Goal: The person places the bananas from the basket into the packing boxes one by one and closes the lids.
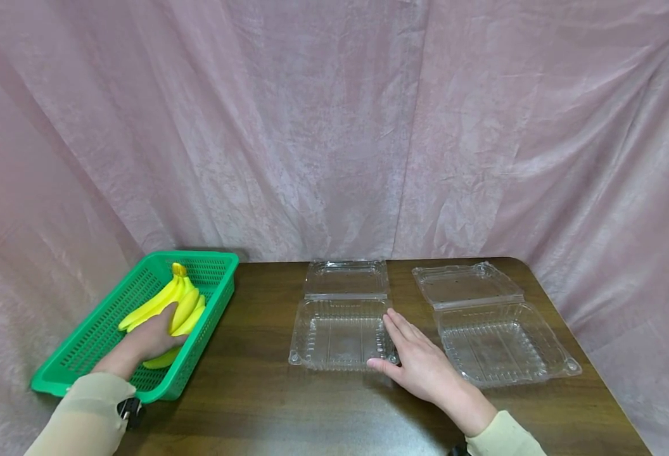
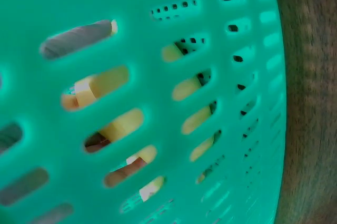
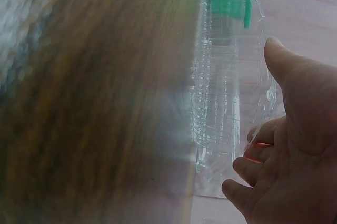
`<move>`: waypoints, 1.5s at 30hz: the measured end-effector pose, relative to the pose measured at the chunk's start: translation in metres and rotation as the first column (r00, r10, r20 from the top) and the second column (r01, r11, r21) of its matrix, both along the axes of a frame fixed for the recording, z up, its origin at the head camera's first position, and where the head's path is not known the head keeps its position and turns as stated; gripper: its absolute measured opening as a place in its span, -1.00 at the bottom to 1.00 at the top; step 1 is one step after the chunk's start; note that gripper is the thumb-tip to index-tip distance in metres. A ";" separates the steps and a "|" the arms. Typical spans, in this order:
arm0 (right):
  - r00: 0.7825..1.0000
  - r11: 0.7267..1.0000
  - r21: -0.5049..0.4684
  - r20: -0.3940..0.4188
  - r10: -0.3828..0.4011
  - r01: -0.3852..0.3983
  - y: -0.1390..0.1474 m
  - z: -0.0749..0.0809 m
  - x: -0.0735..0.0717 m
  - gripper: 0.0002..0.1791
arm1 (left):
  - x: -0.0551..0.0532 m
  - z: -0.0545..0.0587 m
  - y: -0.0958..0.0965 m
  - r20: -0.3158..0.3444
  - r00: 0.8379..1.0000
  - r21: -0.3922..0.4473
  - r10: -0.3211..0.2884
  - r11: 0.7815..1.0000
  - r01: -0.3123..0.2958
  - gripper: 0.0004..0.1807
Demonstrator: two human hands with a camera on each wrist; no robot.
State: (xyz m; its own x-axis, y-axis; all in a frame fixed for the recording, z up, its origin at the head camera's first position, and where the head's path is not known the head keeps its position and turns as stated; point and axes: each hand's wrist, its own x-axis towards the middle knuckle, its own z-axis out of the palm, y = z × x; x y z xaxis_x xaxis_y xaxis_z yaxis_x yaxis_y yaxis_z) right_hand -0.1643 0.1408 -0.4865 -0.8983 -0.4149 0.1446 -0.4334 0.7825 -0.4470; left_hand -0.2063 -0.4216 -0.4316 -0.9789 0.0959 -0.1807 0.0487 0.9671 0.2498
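As the left hand [image 1: 149,339] touches bananas [image 1: 185,310] in the lower-left basket [image 1: 199,361], its grip unclear, the right hand's [image 1: 421,367] straight fingers are at the lower-centre box [image 1: 337,342], open like the lower-right box [image 1: 490,354].

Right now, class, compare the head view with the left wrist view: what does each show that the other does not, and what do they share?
Only the head view: the two clear containers with lids folded back, the right grip with its fingers at the nearer container's edge, and the pink curtain.

Only the left wrist view: a close look through the slots of the green basket, with patches of the bananas behind them.

Both: the green basket, the bananas and the brown tabletop.
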 end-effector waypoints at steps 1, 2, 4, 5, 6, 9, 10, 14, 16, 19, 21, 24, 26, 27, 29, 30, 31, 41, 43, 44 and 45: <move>1.000 1.000 -0.001 0.001 0.000 0.000 0.000 0.000 0.000 0.13 | 0.000 0.000 0.000 0.001 1.000 -0.001 0.002 1.000 -0.002 0.06; 1.000 1.000 -0.002 0.002 0.000 0.000 0.000 0.000 0.000 0.13 | 0.000 0.000 0.000 0.001 1.000 -0.001 0.006 1.000 -0.006 0.06; 1.000 1.000 -0.002 0.004 0.001 -0.001 0.000 -0.001 0.000 0.14 | 0.000 -0.001 0.000 0.001 1.000 -0.002 0.009 1.000 -0.009 0.06; 1.000 1.000 -0.002 0.005 0.001 -0.001 0.000 -0.001 0.000 0.14 | 0.000 -0.001 0.000 0.000 1.000 -0.004 0.010 1.000 -0.010 0.06; 1.000 1.000 -0.001 0.005 0.001 -0.001 0.000 -0.002 0.000 0.14 | 0.000 -0.001 0.000 -0.001 1.000 -0.003 0.011 1.000 -0.011 0.06; 1.000 1.000 -0.002 0.008 -0.002 0.002 0.000 -0.002 0.000 0.13 | 0.000 -0.002 -0.002 -0.008 1.000 -0.004 0.010 1.000 -0.010 0.06; 1.000 1.000 -0.004 0.009 -0.003 0.003 0.000 -0.001 0.000 0.13 | 0.000 -0.002 -0.002 -0.013 1.000 -0.005 0.009 1.000 -0.009 0.06; 1.000 1.000 -0.009 0.019 -0.006 0.006 0.000 -0.001 0.000 0.12 | 0.001 -0.003 -0.004 -0.041 0.999 -0.009 0.004 1.000 -0.004 0.06; 1.000 1.000 -0.008 0.022 -0.006 0.006 0.000 -0.001 0.000 0.13 | 0.002 -0.001 -0.003 -0.055 0.998 -0.009 0.004 1.000 -0.004 0.05; 1.000 1.000 -0.009 0.026 -0.006 0.006 0.000 0.000 0.000 0.13 | 0.004 0.003 -0.001 -0.082 0.997 -0.013 0.003 1.000 -0.004 0.02; 1.000 1.000 -0.010 0.029 -0.007 0.008 0.000 0.000 0.000 0.13 | 0.005 0.006 0.000 -0.101 0.995 -0.013 0.001 1.000 -0.002 0.01; 0.999 1.000 -0.015 0.034 -0.011 0.012 0.000 0.000 0.000 0.12 | 0.006 0.008 0.000 -0.132 0.991 -0.013 0.007 1.000 -0.009 0.00; 0.999 1.000 -0.015 0.036 -0.015 0.016 0.000 0.000 0.000 0.11 | 0.006 0.009 0.000 -0.150 0.989 -0.011 0.018 1.000 -0.020 0.01; 0.999 1.000 -0.014 0.035 -0.018 0.019 0.000 0.000 0.000 0.11 | 0.006 0.009 0.000 -0.158 0.987 -0.009 0.027 1.000 -0.029 0.01; 0.999 1.000 -0.017 0.037 -0.021 0.021 -0.001 0.000 0.000 0.10 | 0.006 0.010 -0.001 -0.176 0.984 -0.003 0.034 0.999 -0.035 0.01; 0.999 1.000 -0.017 0.036 -0.022 0.023 -0.001 0.000 0.001 0.10 | 0.006 0.011 -0.001 -0.184 0.982 0.000 0.040 0.999 -0.041 0.02; 0.999 1.000 -0.017 0.037 -0.024 0.024 -0.001 0.000 0.000 0.10 | 0.006 0.012 -0.001 -0.189 0.981 0.003 0.044 0.999 -0.045 0.02; 0.999 1.000 -0.015 0.040 -0.026 0.027 -0.002 0.001 0.001 0.11 | 0.013 0.025 0.006 -0.205 0.975 0.038 0.086 0.996 -0.080 0.07; 0.999 1.000 -0.014 0.039 -0.026 0.026 -0.001 0.001 0.001 0.12 | 0.014 0.028 0.006 -0.216 0.972 0.046 0.087 0.996 -0.079 0.07; 0.999 1.000 -0.014 0.038 -0.025 0.026 -0.001 0.001 0.001 0.13 | 0.015 0.029 0.006 -0.223 0.971 0.053 0.091 0.995 -0.081 0.07; 0.999 1.000 -0.013 0.036 -0.025 0.026 -0.001 0.001 0.001 0.13 | 0.015 0.030 0.007 -0.230 0.969 0.058 0.092 0.995 -0.081 0.06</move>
